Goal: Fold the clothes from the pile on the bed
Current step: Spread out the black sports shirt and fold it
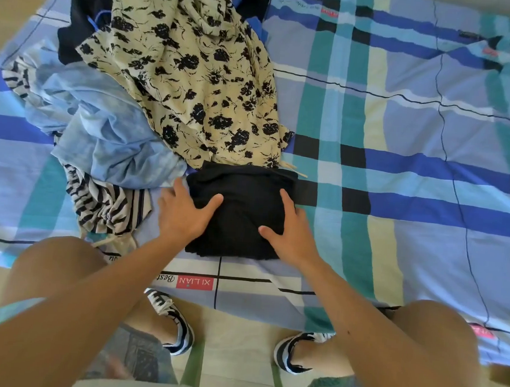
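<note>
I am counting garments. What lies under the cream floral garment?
A light blue garment and a dark garment stick out from under it; anything beneath its middle is covered.

Plaid bed (pixel 405 128), clothes pile (pixel 195 81), folded black garment (pixel 239 219)

Just below the folded black garment (pixel 239 219), upside down on the blue-and-teal plaid cotton bedsheet (pixel 399 204): a red rectangular label (pixel 194 282) reading "XI LIAN", with script "Best" alongside.

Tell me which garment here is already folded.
The black garment, a compact rectangle under the left hand and right hand; the floral garment, light blue garment and striped garment lie crumpled.
</note>
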A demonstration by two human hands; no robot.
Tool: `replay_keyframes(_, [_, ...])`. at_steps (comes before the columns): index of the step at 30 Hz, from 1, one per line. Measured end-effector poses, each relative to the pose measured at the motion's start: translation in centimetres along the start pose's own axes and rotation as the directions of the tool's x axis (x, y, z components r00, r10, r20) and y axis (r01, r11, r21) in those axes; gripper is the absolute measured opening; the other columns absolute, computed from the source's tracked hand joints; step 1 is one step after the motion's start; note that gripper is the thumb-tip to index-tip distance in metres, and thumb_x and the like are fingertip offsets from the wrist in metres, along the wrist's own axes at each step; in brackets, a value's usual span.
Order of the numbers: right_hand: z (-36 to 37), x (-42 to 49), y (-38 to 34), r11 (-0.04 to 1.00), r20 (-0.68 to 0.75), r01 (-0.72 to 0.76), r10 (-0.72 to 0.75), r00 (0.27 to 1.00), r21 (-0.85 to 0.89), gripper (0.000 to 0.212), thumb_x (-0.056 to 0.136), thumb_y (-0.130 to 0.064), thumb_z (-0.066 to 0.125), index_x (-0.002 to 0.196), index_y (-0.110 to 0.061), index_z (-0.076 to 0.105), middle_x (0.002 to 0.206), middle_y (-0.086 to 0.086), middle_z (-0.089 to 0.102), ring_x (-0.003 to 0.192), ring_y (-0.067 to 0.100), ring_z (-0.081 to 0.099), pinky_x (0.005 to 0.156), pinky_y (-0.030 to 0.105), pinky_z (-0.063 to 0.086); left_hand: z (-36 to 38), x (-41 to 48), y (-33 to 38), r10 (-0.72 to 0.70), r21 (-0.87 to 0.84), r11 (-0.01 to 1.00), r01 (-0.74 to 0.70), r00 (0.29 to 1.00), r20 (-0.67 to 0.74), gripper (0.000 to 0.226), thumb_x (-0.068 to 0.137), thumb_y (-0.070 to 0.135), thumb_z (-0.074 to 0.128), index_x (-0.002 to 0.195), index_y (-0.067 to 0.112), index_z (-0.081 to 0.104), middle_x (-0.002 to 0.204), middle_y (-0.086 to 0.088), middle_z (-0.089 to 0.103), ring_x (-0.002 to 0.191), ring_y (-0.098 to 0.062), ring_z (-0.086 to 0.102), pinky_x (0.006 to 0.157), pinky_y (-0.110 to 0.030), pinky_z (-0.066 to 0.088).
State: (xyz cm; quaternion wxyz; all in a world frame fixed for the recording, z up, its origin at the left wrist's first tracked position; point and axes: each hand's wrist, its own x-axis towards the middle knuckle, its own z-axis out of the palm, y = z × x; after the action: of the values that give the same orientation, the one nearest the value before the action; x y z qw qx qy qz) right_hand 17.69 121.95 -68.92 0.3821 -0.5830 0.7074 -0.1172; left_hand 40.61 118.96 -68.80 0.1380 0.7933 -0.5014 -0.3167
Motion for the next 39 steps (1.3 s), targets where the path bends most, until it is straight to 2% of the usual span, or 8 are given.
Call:
replay_keyframes(3, [-0.4,-0.2,-0.8,0.964,-0.026,-0.024,0.032,0.999,0.265,0.094,0.082,-0.035,0.078,0.154,-0.039,0.017,0.151,0.007,0.032,0.137,0.026,0.038,0.112,0.043,0.037,0.7,-1.4,0.0,0.007,-0.365,0.927,0.089,0.967,0.253,0.100,0.076,0.063,0.073,0.154,0.028,0.022,0.154,-0.004,0.039,0.140,-0.029,0.040,0.114,-0.048,0.037])
replay_keyframes(8, [-2.2,-0.9,0.2,0.884,0.185,-0.098,0.013,0.983,0.456,0.082,0.085,-0.028,0.077,0.151,-0.039,0.030,0.153,-0.002,0.036,0.136,0.021,0.041,0.112,0.041,0.040,-0.8,-1.2,-0.6,0.134,-0.336,0.942,0.002,0.916,0.379,0.126,0.065,0.061,0.084,0.156,0.043,-0.002,0.162,0.007,0.022,0.146,-0.021,0.029,0.119,-0.045,0.029])
replay_keyframes(15, [-8.5,-1.6,2.3,0.809,0.127,-0.008,-0.083,0.988,0.587,0.067,0.092,-0.019,0.069,0.146,-0.045,0.040,0.125,-0.027,0.049,0.107,-0.009,0.052,0.081,0.008,0.048,-1.4,-4.2,5.5,0.319,-0.470,0.875,-0.115,0.867,0.382,0.099,0.079,0.045,0.078,0.152,0.055,0.013,0.153,0.009,0.037,0.134,-0.015,0.044,0.109,-0.036,0.042])
replay_keyframes(19, [-14.9,-1.8,5.9,0.849,-0.027,0.089,-0.088,0.996,0.520,0.062,0.090,-0.013,0.071,0.143,-0.038,0.050,0.130,-0.013,0.058,0.110,-0.002,0.059,0.097,0.017,0.049,1.0,-5.6,12.2,0.391,-0.530,0.839,-0.122,0.812,0.433,0.086,0.070,0.038,0.086,0.142,0.051,0.041,0.141,0.007,0.051,0.126,-0.018,0.054,0.104,-0.041,0.050])
replay_keyframes(26, [-28.4,-3.1,19.8,0.949,-0.262,0.047,0.039,0.964,0.313,0.053,0.083,-0.005,0.074,0.129,-0.027,0.063,0.133,0.006,0.062,0.124,0.025,0.055,0.109,0.044,0.042,14.3,-9.9,27.7,0.524,-0.528,0.817,-0.231,0.680,0.513,0.099,0.059,0.032,0.094,0.144,0.036,0.042,0.135,0.006,0.060,0.118,-0.008,0.061,0.102,-0.035,0.050])
replay_keyframes(33, [-40.6,-7.6,34.2,0.947,-0.477,-0.140,0.268,0.837,0.288,0.063,0.080,-0.008,0.078,0.134,-0.035,0.058,0.139,0.002,0.055,0.127,0.021,0.052,0.105,0.030,0.040,28.2,-17.3,41.2,0.654,-0.553,0.748,-0.367,0.550,0.519,0.093,0.077,0.016,0.084,0.153,0.025,0.032,0.140,0.006,0.047,0.125,-0.012,0.049,0.095,-0.027,0.046])
replay_keyframes(37, [-40.5,-8.0,40.0,0.880,-0.589,-0.473,0.406,0.699,0.045,0.072,0.087,-0.024,0.069,0.151,-0.028,0.037,0.148,0.015,0.041,0.130,0.037,0.046,0.104,0.042,0.040,34.3,-18.5,42.1,0.475,-0.192,0.848,-0.494,0.548,0.689,0.071,0.082,0.025,0.075,0.145,0.022,0.042,0.136,-0.004,0.054,0.120,-0.027,0.056,0.096,-0.043,0.053])
replay_keyframes(39, [-37.9,-7.2,40.9,0.838,-0.540,-0.545,0.450,0.711,-0.019,0.078,0.092,-0.042,0.063,0.157,-0.027,0.023,0.158,0.016,0.024,0.141,0.037,0.033,0.112,0.050,0.033,35.4,-19.0,41.4,0.401,0.146,0.772,-0.619,0.651,0.644,0.054,0.085,0.024,0.065,0.134,0.015,0.047,0.132,-0.013,0.053,0.118,-0.037,0.054,0.094,-0.046,0.052])
